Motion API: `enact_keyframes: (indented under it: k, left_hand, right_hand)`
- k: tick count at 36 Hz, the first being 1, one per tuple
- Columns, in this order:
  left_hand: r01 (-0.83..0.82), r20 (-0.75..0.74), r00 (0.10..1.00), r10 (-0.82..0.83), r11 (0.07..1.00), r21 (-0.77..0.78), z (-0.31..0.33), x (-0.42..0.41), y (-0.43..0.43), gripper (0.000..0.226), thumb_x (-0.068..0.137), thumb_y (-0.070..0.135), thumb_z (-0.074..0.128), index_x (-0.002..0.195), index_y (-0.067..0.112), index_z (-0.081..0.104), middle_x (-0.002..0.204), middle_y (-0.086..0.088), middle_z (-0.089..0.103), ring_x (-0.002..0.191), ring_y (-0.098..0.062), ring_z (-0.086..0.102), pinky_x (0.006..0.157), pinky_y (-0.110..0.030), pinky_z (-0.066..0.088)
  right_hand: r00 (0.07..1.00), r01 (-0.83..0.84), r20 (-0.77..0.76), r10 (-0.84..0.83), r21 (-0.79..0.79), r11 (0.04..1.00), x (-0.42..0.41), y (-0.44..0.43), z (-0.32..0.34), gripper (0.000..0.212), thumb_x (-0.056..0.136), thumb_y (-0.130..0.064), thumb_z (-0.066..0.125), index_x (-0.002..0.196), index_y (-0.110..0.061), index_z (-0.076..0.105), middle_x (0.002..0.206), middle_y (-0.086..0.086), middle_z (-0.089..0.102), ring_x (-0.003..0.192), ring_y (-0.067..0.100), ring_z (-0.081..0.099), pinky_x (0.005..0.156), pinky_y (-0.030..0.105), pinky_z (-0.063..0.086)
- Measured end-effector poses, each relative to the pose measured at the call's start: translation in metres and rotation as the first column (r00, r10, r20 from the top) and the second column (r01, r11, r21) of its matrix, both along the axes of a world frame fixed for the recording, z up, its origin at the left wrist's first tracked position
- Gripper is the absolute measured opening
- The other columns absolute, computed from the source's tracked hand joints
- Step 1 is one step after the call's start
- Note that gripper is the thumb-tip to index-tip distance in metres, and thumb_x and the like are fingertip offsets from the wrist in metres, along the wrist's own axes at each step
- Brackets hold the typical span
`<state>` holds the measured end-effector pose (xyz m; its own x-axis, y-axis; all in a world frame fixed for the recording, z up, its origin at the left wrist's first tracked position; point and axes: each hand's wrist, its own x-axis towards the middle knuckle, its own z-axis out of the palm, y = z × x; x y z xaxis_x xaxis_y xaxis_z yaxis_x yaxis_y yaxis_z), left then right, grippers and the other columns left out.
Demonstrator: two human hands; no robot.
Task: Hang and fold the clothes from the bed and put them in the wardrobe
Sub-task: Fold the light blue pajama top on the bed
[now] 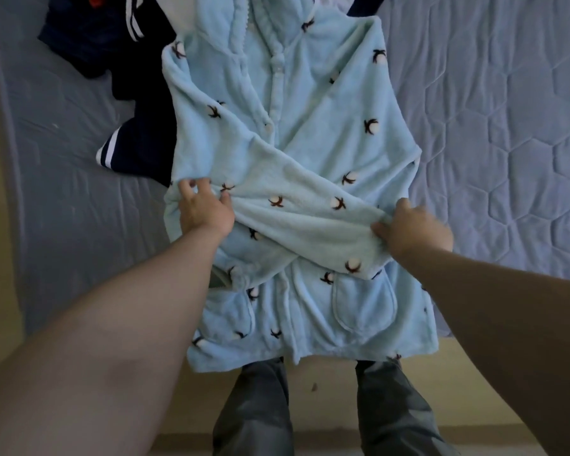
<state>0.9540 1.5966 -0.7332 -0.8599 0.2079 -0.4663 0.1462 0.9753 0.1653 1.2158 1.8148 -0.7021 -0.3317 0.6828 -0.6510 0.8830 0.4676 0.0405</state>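
On the quilted grey bed (494, 133), left hand (204, 210) lies spread on the blue robe (310, 143), right hand (413, 230) pinches it.

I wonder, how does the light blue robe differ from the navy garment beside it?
The light blue robe is fleecy with dark motifs; the navy garment is plain with white stripes. The robe lies spread out, a sleeve folded across; the navy garment is crumpled. The left hand and right hand are on the robe, none on the navy garment. Both lie on the bed.
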Motion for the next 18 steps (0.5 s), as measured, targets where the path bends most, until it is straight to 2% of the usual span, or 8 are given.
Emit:
enact_keyframes:
  k: [2, 5, 7, 9, 11, 14, 16, 18]
  left_hand:
    - [0.014, -0.054, 0.998, -0.012, 0.999, 0.04, 0.001, 0.002, -0.004, 0.04, 0.098, 0.037, 0.051, 0.134, 0.019, 0.051, 0.145, -0.005, 0.028, 0.112, -0.037, 0.053, 0.092, -0.045, 0.046]
    - [-0.077, -0.181, 0.979, 0.093, 0.993, 0.093, 0.007, 0.01, -0.012, 0.038, 0.094, 0.027, 0.054, 0.13, 0.014, 0.049, 0.144, -0.01, 0.033, 0.107, -0.04, 0.055, 0.086, -0.045, 0.047]
    - [-0.261, -0.144, 0.951, 0.275, 0.959, 0.108, 0.011, 0.018, -0.02, 0.039, 0.091, 0.028, 0.058, 0.125, 0.011, 0.046, 0.139, -0.015, 0.037, 0.108, -0.042, 0.055, 0.082, -0.044, 0.045]
    - [-0.406, -0.025, 0.913, 0.408, 0.912, 0.047, 0.015, 0.028, -0.029, 0.047, 0.088, 0.033, 0.061, 0.125, 0.01, 0.042, 0.135, -0.017, 0.042, 0.11, -0.041, 0.056, 0.082, -0.041, 0.045]
    - [-0.38, 0.122, 0.915, 0.385, 0.923, -0.065, 0.019, 0.038, -0.041, 0.055, 0.083, 0.037, 0.064, 0.125, 0.011, 0.041, 0.127, -0.014, 0.051, 0.108, -0.039, 0.058, 0.088, -0.044, 0.05]
    - [-0.147, 0.271, 0.942, 0.198, 0.969, -0.197, 0.021, 0.049, -0.056, 0.057, 0.078, 0.031, 0.073, 0.124, 0.012, 0.044, 0.116, -0.011, 0.057, 0.104, -0.036, 0.06, 0.083, -0.041, 0.052]
    - [-0.136, 0.245, 0.952, 0.185, 0.97, -0.202, 0.018, 0.05, -0.063, 0.048, 0.08, 0.023, 0.074, 0.117, 0.009, 0.048, 0.116, -0.015, 0.06, 0.105, -0.037, 0.06, 0.08, -0.039, 0.05]
    - [-0.199, 0.186, 0.952, 0.243, 0.953, -0.227, 0.016, 0.047, -0.067, 0.038, 0.086, 0.018, 0.068, 0.117, 0.006, 0.05, 0.12, -0.02, 0.06, 0.109, -0.039, 0.059, 0.084, -0.041, 0.049]
  right_hand:
    - [0.998, 0.064, -0.026, -0.064, -0.005, 0.998, -0.003, -0.001, -0.002, 0.026, 0.1, -0.038, 0.049, 0.107, -0.015, 0.039, 0.104, 0.012, 0.051, 0.087, 0.036, 0.054, 0.066, 0.04, 0.036]
    - [0.999, 0.04, -0.019, -0.041, -0.048, 0.998, -0.012, -0.007, -0.002, 0.012, 0.095, -0.016, 0.043, 0.099, -0.017, 0.032, 0.099, 0.011, 0.051, 0.082, 0.032, 0.049, 0.067, 0.042, 0.039]
    - [1.0, 0.002, 0.028, 0.001, -0.088, 0.996, -0.018, -0.011, 0.0, 0.016, 0.089, -0.013, 0.042, 0.102, -0.018, 0.033, 0.096, 0.008, 0.05, 0.09, 0.033, 0.056, 0.074, 0.044, 0.042]
    - [0.998, 0.031, 0.058, -0.023, -0.139, 0.99, -0.024, -0.012, 0.003, 0.024, 0.087, -0.015, 0.043, 0.11, -0.017, 0.036, 0.097, 0.008, 0.049, 0.101, 0.035, 0.058, 0.086, 0.049, 0.047]
    - [0.997, 0.072, 0.051, -0.066, -0.137, 0.988, -0.027, -0.013, 0.003, 0.025, 0.088, -0.015, 0.043, 0.112, -0.017, 0.037, 0.101, 0.008, 0.05, 0.1, 0.035, 0.058, 0.089, 0.051, 0.048]
    - [1.0, 0.004, 0.024, -0.004, -0.008, 1.0, -0.026, -0.011, 0.005, 0.019, 0.088, -0.014, 0.039, 0.107, -0.018, 0.037, 0.106, 0.009, 0.052, 0.095, 0.034, 0.057, 0.08, 0.044, 0.035]
    - [0.998, -0.047, 0.049, 0.045, 0.045, 0.998, -0.027, -0.01, 0.005, 0.025, 0.088, -0.013, 0.039, 0.113, -0.016, 0.04, 0.112, 0.011, 0.053, 0.102, 0.036, 0.058, 0.079, 0.044, 0.031]
    - [0.991, -0.063, 0.117, 0.063, -0.003, 0.998, -0.028, -0.009, 0.004, 0.03, 0.089, -0.013, 0.041, 0.119, -0.015, 0.041, 0.119, 0.013, 0.052, 0.108, 0.037, 0.057, 0.083, 0.045, 0.036]
